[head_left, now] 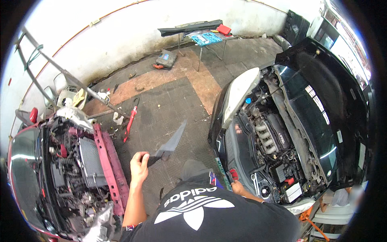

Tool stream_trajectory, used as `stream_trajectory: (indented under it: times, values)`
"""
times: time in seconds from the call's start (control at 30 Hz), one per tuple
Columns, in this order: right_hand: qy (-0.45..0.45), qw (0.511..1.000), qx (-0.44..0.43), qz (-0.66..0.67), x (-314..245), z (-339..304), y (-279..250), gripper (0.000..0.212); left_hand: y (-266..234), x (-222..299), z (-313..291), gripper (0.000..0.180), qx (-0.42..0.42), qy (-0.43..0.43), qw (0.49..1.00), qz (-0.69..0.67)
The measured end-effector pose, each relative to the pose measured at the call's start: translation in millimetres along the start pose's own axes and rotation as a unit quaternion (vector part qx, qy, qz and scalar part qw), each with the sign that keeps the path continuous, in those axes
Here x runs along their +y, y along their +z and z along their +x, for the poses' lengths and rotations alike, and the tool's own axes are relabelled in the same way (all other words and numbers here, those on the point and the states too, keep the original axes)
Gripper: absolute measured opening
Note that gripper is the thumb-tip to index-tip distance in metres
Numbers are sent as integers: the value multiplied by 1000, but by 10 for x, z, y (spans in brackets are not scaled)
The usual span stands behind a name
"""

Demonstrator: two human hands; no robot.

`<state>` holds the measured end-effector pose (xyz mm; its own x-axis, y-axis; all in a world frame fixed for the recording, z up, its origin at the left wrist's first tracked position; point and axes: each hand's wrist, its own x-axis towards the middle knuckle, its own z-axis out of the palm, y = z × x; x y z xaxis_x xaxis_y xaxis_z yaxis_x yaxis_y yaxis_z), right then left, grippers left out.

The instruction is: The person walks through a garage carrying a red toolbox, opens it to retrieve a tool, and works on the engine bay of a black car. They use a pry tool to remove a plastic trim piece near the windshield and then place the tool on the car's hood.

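Observation:
My left hand (140, 163) is closed in a pinch on one end of a thin, dark grey sheet (174, 139), which hangs over the floor and tapers to a point away from me. At the front edge of the dark car (274, 137) with its bonnet raised, my right hand (238, 187) has its fingers curled, partly hidden. Beside those fingers are a narrow green strip (223, 172) and a small red object (234, 174). Exactly what the right hand grips cannot be made out.
To my left stands a red car (105, 161) with its front stripped to the bumper beam and radiator. A red umbrella (130, 123) lies near a metal frame (76, 80). Farther off are a tool case (165, 59) and a table with a blue tool tray (205, 38). A person (338, 197) is at right.

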<state>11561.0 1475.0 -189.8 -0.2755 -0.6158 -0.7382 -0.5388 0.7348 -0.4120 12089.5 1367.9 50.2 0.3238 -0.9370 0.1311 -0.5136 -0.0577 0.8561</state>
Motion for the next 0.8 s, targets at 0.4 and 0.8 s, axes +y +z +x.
stream_trajectory:
  times: [0.4,0.8]
  values:
    - [-35,995,62,-74,-2451,2442,657,42,561,-432,3835,20,-20,-10,1000,17]
    - [-91,975,123,161,-6425,5015,-1414,17,1305,-1034,7108,29,58,-104,993,11]
